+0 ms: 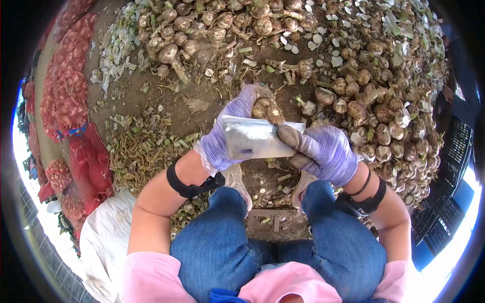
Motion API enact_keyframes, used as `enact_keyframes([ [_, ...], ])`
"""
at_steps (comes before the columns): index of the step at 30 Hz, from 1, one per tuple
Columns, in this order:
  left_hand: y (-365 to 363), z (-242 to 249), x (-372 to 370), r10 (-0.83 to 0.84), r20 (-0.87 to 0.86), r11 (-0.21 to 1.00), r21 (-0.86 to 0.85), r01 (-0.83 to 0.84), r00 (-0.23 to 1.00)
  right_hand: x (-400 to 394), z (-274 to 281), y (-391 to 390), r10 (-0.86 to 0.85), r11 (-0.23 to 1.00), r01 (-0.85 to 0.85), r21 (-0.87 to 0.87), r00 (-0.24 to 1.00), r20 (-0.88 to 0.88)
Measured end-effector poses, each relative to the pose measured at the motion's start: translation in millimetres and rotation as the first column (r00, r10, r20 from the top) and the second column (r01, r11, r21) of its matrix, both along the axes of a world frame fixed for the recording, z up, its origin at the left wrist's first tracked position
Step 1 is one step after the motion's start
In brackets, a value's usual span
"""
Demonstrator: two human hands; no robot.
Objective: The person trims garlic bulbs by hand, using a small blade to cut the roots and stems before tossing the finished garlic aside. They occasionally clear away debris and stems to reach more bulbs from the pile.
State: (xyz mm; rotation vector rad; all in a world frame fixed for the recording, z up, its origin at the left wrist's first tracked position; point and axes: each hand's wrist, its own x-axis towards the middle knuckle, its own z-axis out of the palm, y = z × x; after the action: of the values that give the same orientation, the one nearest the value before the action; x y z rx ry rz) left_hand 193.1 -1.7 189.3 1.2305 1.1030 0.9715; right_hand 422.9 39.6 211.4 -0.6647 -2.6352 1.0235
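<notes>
My left hand (230, 129), in a purple glove with a clear cuff, holds a brown, dirt-covered garlic bulb (264, 110) behind a broad metal blade (252, 137). The blade lies across the space between my hands and hides part of my left fingers. My right hand (323, 150), gloved in purple with dark, soiled fingertips, is closed on the blade's right end. Its thumb presses near the bulb's lower tip.
Garlic bulbs are heaped at the top (217, 22) and right (384, 111). Cut stems and leaves (151, 156) litter the ground at left. Red mesh sacks (65, 91) and a white sack (103, 237) lie far left. Black crates (452, 151) stand far right.
</notes>
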Motion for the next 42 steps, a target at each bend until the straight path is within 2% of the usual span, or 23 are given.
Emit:
enact_keyframes([
  [1, -0.7, -5.1, -1.3, -0.027, -0.206, 0.969, 0.233, 0.076, 0.978, 2.7, -3.6, -0.2, -0.005, 1.0, 0.006, 0.009, 0.999, -0.031],
  [2, 1.6, -5.7, -0.5, -0.006, -0.403, 0.882, 0.429, 0.195, 0.915, 11.4, -10.8, -1.9, -0.154, 0.936, 0.16, -0.314, 0.987, 0.042],
  [3, -2.7, 9.2, 0.4, -0.084, -0.298, 0.982, 0.136, 0.129, 0.951, 26.4, -22.3, -2.8, -0.267, 0.748, 0.309, -0.587, 0.95, 0.159],
  [4, -6.9, 24.1, 1.3, -0.07, -0.187, 0.985, -0.169, 0.038, 0.98, 42.8, -37.8, 1.1, -0.27, 0.829, 0.395, -0.395, 0.903, 0.335],
  [5, -6.7, 27.8, -0.5, -0.058, -0.234, 0.997, -0.056, 0.046, 0.971, 59.1, -53.2, 5.1, -0.28, 0.884, 0.425, -0.195, 0.816, 0.506],
  [6, -8.1, 29.9, -2.7, -0.021, -0.279, 0.997, 0.059, 0.039, 0.96, 71.4, -38.1, 8.6, -0.221, 0.852, 0.463, -0.247, 0.744, 0.631],
  [7, -9.2, 30.8, -6.9, 0.021, -0.327, 0.984, 0.175, 0.038, 0.945, 93.1, -56.3, -5.3, -0.302, 0.869, 0.458, -0.186, 0.79, 0.534],
  [9, -5.9, 14.3, -8.6, -0.051, -0.314, 0.988, 0.123, 0.094, 0.948, 89.2, -51.6, -10.2, -0.319, 0.868, 0.432, -0.244, 0.862, 0.395],
  [13, 6.6, 6.0, -12.9, -0.218, -0.286, 0.92, 0.258, 0.294, 0.933, 65.6, -33.9, -4.1, -0.331, 0.729, 0.356, -0.585, 0.931, 0.154],
  [16, 8.2, -3.3, -12.4, -0.279, -0.283, 0.811, 0.443, 0.383, 0.918, 48.6, 20.4, 8.0, -0.2, 0.439, 0.294, -0.849, 0.953, 0.227],
  [20, 9.5, -6.6, -4.0, -0.206, -0.373, 0.7, 0.59, 0.402, 0.905, 31.4, 25.5, 7.1, -0.133, 0.525, 0.243, -0.816, 0.97, 0.204],
  [24, 6.3, 5.5, -6.6, -0.265, -0.52, 0.662, 0.513, 0.546, 0.812, 12.0, 45.7, 16.5, -0.08, 0.419, 0.214, -0.882, 0.977, 0.199],
  [27, 4.6, 10.2, -18.2, -0.013, -0.269, 0.746, 0.639, 0.189, 0.963, 67.7, -54.2, -10.2, -0.047, 0.53, 0.436, -0.728, 0.872, 0.487],
  [28, 12.9, 17.1, -22.8, 0.086, -0.127, 0.768, 0.64, 0.015, 0.988, 91.6, -78.6, -23.7, -0.109, 0.486, 0.472, -0.736, 0.868, 0.484],
  [29, 17.1, 9.1, -33.5, 0.21, -0.264, 0.755, 0.655, 0.015, 0.941, 100.2, -82.4, -32.8, -0.182, 0.378, 0.507, -0.774, 0.861, 0.475],
  [30, 14.6, -1.2, -34.4, 0.271, -0.351, 0.935, 0.319, -0.158, 0.896, 95.4, -70.4, -34.2, -0.244, 0.21, 0.533, -0.82, 0.84, 0.484],
  [32, 18.8, -38.2, -33.4, 0.28, -0.428, 0.955, 0.035, -0.294, 0.859, 87.4, -61.9, -34.7, -0.249, 0.095, 0.538, -0.838, 0.828, 0.503],
  [33, 36.5, -43.0, -23.4, 0.285, -0.394, 0.958, 0.139, -0.249, 0.874, 83.6, -61.3, -30.7, -0.205, 0.076, 0.556, -0.828, 0.821, 0.533],
  [36, 81.1, -53.1, 25.6, -0.056, -0.503, 0.997, -0.076, 0.021, 0.862, 71.1, -67.6, -27.9, -0.152, 0.249, 0.548, -0.799, 0.837, 0.526],
  [37, 98.4, -88.1, 42.4, -0.141, -0.651, 0.989, -0.067, 0.128, 0.746, 67.4, -68.7, -24.0, -0.105, 0.256, 0.558, -0.79, 0.828, 0.551],
  [38, 113.6, -109.6, 62.5, -0.173, -0.622, 0.984, -0.084, 0.155, 0.764, 63.6, -69.8, -20.0, -0.057, 0.264, 0.566, -0.781, 0.817, 0.573],
  [41, 145.8, -126.8, 96.7, -0.338, -0.86, 0.923, -0.225, 0.311, 0.382, 66.7, -71.5, -18.4, -0.092, 0.319, 0.518, -0.793, 0.85, 0.519],
  [42, 149.2, -147.7, 96.1, -0.337, -0.749, 0.939, -0.222, 0.263, 0.571, 67.6, -69.9, -15.6, -0.078, 0.306, 0.519, -0.798, 0.849, 0.522],
])
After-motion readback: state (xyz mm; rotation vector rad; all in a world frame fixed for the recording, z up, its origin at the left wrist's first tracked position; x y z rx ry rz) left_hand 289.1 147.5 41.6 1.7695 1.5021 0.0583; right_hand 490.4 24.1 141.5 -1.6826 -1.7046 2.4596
